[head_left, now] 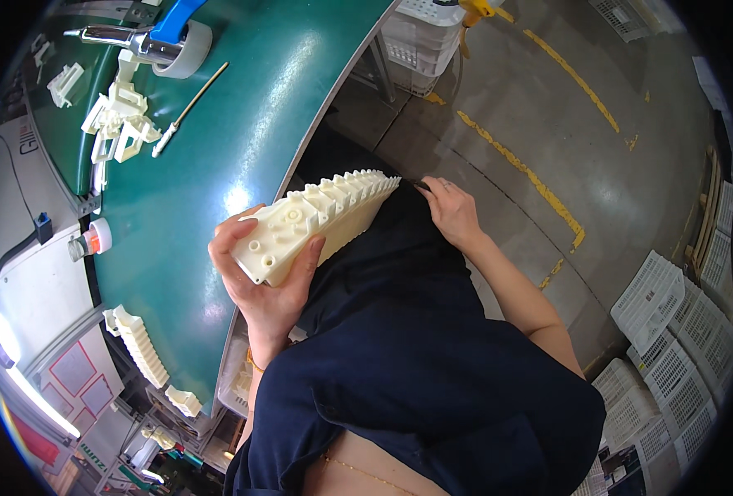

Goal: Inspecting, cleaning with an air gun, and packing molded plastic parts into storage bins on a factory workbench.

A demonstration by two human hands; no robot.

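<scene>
My left hand (259, 302) grips the near end of a long cream plastic part (288, 225), thumb on one side and fingers on the other. The part has a row of teeth along its upper edge and round bosses with holes at the near end. It is tilted over my lap, beside the bench edge. At its far end, my right hand (453, 213) pinches a thin dark tool (417, 183), whose tip lies close to the last teeth. Whether the tip touches the part, and what kind of tool it is, I cannot tell.
On the green bench (176, 223) lie several cream plastic pieces (123, 120), a thin stick (191, 107), a blue-handled metal tool (172, 33) against a tape roll (189, 51), and a longer ribbed part (139, 347). White crates (420, 41) stand beyond the bench.
</scene>
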